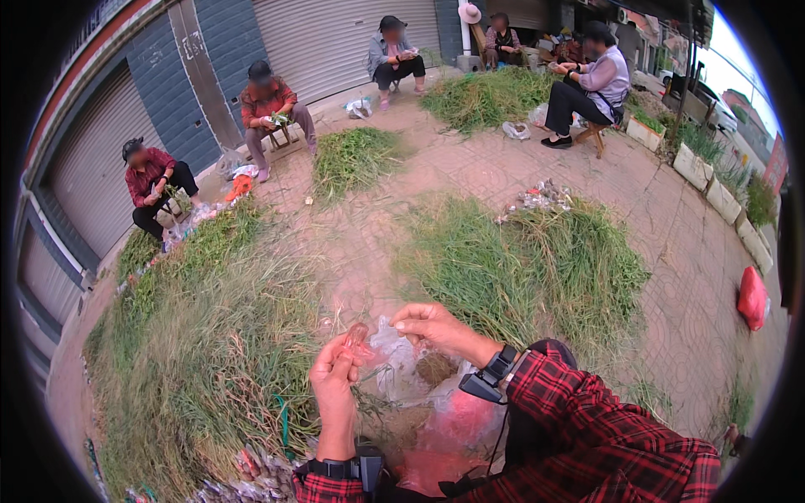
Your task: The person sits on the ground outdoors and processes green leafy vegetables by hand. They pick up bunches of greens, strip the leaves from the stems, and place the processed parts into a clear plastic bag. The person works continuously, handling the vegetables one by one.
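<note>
My left hand [333,383] pinches a small, crumpled, translucent red plastic bag [358,342] between thumb and fingers. Close to its right, my right hand [437,330] has thumb and forefinger brought together. Whether a thin edge of plastic lies between those fingertips cannot be made out. Below both hands spreads a clear plastic bag [396,361], with a brown clump of soil-like material [435,370] in or beside it. Nearer my body lies a larger pink plastic bag [462,415].
Long cut greens [207,333] are heaped at left, and another pile [522,264] lies ahead. Small plastic-wrapped bundles [245,475] sit at lower left. Several seated people work beyond, near roller shutters [346,44]. A red bag [752,298] and planters [723,200] stand at right.
</note>
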Available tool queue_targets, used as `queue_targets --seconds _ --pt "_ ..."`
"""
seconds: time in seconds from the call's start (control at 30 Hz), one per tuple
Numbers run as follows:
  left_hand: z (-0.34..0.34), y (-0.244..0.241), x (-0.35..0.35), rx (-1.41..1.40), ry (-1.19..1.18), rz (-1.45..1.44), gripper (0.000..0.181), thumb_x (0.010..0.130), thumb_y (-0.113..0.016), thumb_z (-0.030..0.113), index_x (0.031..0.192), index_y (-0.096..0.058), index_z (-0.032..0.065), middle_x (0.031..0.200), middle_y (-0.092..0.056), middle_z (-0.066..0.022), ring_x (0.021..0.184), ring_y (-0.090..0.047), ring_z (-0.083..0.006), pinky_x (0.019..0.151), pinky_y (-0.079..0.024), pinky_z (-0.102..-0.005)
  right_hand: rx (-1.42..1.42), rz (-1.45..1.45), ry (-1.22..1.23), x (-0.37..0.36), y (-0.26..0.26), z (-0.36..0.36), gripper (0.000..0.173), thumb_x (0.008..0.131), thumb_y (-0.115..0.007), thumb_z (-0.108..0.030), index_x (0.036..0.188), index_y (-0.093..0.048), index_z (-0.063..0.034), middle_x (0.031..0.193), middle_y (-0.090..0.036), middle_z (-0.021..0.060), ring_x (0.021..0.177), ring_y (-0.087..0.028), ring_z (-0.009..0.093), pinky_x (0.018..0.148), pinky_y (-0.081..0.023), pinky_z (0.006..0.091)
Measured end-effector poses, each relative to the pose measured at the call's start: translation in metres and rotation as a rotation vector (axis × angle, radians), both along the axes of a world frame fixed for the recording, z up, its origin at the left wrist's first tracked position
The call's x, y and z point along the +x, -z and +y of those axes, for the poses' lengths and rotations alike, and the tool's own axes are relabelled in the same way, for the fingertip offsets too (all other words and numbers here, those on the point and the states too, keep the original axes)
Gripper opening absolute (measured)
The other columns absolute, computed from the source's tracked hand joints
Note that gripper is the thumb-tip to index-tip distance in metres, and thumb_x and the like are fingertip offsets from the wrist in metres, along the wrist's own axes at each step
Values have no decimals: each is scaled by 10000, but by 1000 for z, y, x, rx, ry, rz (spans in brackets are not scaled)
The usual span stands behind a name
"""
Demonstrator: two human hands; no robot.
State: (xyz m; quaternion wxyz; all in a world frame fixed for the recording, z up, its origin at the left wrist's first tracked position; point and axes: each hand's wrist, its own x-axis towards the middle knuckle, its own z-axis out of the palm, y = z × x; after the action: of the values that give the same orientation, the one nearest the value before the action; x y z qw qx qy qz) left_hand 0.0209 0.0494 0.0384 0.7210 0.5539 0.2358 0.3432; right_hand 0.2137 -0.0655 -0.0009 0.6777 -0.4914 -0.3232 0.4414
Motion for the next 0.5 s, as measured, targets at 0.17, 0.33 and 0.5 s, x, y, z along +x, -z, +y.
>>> queue_targets --seconds 0.17,0.33,0.5 --pt "0 -2 -10 -26 -44 -2 226 940 -585 88 1140 -635 -7 786 -639 -40 550 -450 -33 480 -333 -170 -32 -50 -50 -12 -7 0 177 906 -671 -137 1054 -681 -40 776 -622 -12 610 -523 59 536 -426 217" --pt "-2 0 -4 -41 -29 -32 237 941 -585 94 1148 -631 -12 798 -645 -44 551 -455 -33 482 -338 -168 -119 -56 -43 -11 -10 -8 157 907 -670 -140 1027 -680 -39 768 -620 -18 603 -523 55 532 -423 215" --pt "-5 0 5 -39 -16 -33 240 945 -582 96 1153 -626 -16 793 -642 -39 544 -452 -34 476 -333 -166 -68 -56 -41 -9 -6 -7 152 909 -666 -152 1008 -676 -37 766 -620 -18 610 -530 54 534 -425 213"
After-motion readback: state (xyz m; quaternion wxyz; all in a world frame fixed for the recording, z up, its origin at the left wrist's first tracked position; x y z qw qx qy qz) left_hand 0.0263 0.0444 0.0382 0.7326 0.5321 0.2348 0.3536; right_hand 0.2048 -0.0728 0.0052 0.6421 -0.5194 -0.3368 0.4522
